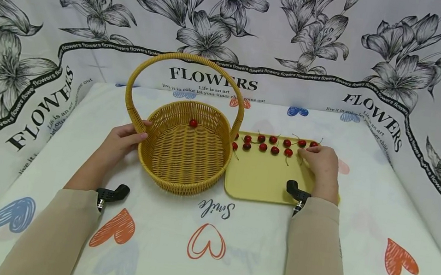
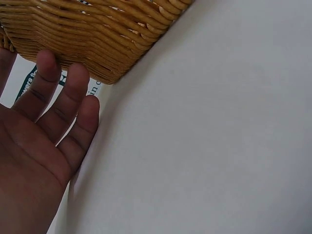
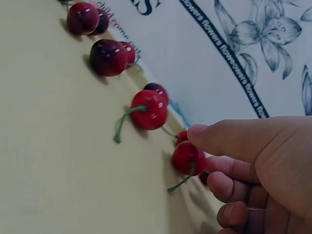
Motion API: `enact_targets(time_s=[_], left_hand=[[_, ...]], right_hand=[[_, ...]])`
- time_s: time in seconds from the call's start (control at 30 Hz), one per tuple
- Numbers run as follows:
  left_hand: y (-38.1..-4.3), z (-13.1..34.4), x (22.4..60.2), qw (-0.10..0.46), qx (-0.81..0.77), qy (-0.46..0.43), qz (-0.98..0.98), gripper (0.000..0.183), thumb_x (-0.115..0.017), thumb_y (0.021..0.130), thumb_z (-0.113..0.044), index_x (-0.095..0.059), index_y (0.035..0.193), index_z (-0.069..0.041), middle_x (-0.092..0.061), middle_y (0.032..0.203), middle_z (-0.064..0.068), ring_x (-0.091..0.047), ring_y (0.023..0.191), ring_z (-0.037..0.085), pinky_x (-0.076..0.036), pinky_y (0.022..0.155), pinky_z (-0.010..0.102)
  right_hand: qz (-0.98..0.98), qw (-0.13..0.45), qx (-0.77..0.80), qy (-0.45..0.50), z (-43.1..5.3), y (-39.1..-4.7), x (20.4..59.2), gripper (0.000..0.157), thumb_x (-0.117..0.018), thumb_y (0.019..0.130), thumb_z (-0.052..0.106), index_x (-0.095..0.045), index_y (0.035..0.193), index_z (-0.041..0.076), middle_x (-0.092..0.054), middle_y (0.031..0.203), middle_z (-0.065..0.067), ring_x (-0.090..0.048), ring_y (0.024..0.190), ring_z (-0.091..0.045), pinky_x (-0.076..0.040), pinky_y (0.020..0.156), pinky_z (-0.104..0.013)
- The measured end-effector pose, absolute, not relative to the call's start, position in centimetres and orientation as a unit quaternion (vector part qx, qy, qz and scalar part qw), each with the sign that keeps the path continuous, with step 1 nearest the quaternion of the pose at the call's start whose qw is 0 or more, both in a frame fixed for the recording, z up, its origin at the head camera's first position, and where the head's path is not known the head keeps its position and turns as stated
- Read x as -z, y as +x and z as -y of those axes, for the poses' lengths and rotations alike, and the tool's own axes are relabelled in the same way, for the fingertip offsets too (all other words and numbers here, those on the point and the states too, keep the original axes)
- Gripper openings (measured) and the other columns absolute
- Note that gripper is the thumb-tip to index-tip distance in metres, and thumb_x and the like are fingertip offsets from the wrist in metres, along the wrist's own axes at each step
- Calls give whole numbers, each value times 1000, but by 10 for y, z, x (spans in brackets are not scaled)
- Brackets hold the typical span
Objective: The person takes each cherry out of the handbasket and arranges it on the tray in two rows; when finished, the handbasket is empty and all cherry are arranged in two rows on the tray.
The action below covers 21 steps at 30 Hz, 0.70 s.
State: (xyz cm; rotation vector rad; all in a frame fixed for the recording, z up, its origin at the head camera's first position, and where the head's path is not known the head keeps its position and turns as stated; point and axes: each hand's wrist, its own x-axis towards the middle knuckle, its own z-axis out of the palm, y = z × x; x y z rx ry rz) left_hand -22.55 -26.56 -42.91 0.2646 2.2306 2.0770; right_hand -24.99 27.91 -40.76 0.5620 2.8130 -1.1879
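A round yellow wicker basket with a tall arched handle stands left of centre. One red cherry lies inside it, near the back wall. My left hand holds the basket's left side near the handle's base; its other fingers spread loosely beside the woven wall. A yellow tray bears several cherries in two rows along its far edge. At the right end of these rows, my right hand pinches a cherry between thumb and index finger; the head view hides that cherry behind the fingers.
The tray sits against the basket's right side, and the handle overlaps its left end. White cloth printed with hearts covers the table. Behind stands a flower-printed fabric backdrop. More cherries lie close to the pinched one.
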Motion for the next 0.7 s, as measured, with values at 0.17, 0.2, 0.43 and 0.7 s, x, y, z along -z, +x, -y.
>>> enact_targets(time_s=[0.17, 0.2, 0.43, 0.7], left_hand=[[-227, 266, 430, 43, -675, 82, -732, 42, -65, 103, -18, -58, 142, -3, -57, 140, 6, -55, 116, 16, -51, 87, 19], [-227, 266, 430, 43, -676, 82, -731, 42, -64, 103, -17, -58, 142, -3, -57, 140, 6, -55, 116, 16, -51, 87, 19], [-227, 265, 429, 40, -670, 83, -736, 44, -64, 104, -18, -56, 143, -2, -54, 144, 10, -53, 117, 18, -51, 87, 18], [-225, 264, 427, 42, -670, 74, -738, 44, -64, 104, -20, -56, 143, -2, -54, 143, 9, -54, 117, 16, -51, 88, 18]], right_hand=[[-888, -8, 425, 176, -279, -245, 392, 53, -68, 98, 43, -65, 130, 1, -56, 137, -18, -47, 124, -34, -40, 104, -47], [-887, -15, 428, 172, -278, -244, 387, 55, -67, 98, 44, -65, 132, 2, -57, 137, -19, -48, 125, -34, -40, 105, -48], [-886, -78, 439, 125, -256, -238, 349, 60, -67, 96, 51, -65, 136, 7, -60, 114, -10, -58, 95, -23, -48, 82, -35], [-867, -135, 479, 38, -220, -225, 318, 47, -70, 96, 48, -72, 124, 10, -56, 101, -2, -48, 78, -15, -41, 62, -25]])
